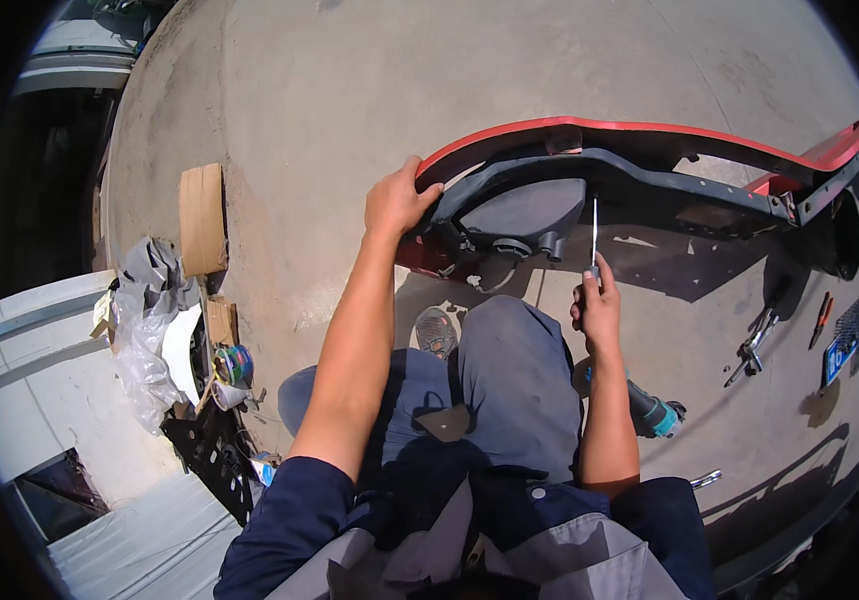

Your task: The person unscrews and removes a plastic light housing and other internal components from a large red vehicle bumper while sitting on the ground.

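My left hand [400,200] grips the left end of a red vehicle body panel [510,131], which lies curved across the view with a black inner frame [680,190]. A dark lamp-like housing [520,207] with round fittings and a short cable sits inside the frame, right of that hand. My right hand [595,300] is closed round the handle of a screwdriver [596,232], its long shaft pointing away from me to the frame, right of the housing. I cannot tell whether the tip touches it. My bent legs are below the panel.
Cardboard [200,215], crumpled plastic sheeting [150,340] and scraps lie at the left beside white panels [90,420]. A teal power tool [662,418] lies by my right knee. A ratchet tool [750,352], pliers [820,320] and a blue item [845,340] lie on the concrete floor [370,80] at the right.
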Demonstrator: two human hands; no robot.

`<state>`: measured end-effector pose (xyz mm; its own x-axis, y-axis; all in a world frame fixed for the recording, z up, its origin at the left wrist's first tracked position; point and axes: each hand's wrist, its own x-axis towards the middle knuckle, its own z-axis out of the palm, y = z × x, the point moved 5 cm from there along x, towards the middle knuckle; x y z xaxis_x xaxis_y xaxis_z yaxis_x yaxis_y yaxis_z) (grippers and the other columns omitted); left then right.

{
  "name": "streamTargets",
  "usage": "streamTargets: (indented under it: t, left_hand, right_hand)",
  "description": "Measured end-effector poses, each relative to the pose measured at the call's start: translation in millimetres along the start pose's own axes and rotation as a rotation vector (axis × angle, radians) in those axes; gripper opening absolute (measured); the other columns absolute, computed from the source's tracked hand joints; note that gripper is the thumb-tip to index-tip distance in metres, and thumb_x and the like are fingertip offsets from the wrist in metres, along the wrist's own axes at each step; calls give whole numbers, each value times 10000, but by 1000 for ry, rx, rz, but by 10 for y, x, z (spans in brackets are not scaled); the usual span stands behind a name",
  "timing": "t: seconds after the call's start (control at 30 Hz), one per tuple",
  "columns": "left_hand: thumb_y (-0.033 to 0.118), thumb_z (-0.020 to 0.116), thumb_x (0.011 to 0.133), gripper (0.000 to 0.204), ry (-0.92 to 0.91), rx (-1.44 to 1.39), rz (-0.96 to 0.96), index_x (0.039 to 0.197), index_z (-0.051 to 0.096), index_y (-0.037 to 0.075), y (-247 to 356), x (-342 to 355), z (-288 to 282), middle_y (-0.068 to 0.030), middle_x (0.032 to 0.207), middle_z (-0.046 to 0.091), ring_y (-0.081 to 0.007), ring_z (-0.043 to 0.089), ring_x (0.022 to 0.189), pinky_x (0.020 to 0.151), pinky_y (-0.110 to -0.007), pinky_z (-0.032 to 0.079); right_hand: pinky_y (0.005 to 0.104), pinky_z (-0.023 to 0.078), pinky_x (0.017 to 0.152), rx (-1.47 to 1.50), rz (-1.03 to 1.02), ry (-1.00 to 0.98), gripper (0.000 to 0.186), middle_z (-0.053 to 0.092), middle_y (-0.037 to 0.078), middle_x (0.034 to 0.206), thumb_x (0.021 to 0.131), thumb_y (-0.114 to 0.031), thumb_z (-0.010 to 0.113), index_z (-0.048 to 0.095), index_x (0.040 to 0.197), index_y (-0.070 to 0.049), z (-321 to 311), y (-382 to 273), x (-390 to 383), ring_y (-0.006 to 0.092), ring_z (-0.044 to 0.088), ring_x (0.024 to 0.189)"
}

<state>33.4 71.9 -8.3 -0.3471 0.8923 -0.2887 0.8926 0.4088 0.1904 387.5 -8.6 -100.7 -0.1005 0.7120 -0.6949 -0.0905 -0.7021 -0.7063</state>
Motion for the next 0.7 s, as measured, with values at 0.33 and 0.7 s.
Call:
streamTargets:
  t: [0.33, 0.7]
  left_hand:
    - [488, 715, 866, 498, -24, -40, -45, 1224, 602, 160, 4, -16, -52, -151, 1047, 744, -376, 699, 992, 823, -478, 545]
    - [484, 722, 864, 515, -47, -43, -26, 1241, 600, 156, -5, -41, -53, -146, 1062, 743, -358, 703, 1014, 842, -472, 550]
  right_hand:
    - [204, 388, 442, 1201, 90, -380, 561, 572, 72, 956, 1016, -180, 501, 364, 1559, -149, 33, 72, -65, 109, 472, 611]
    - [265, 449, 547, -676, -462, 193, 582, 603, 37, 803, 1001, -109, 546, 413, 1564, -165, -113, -97, -110, 101, 524, 588]
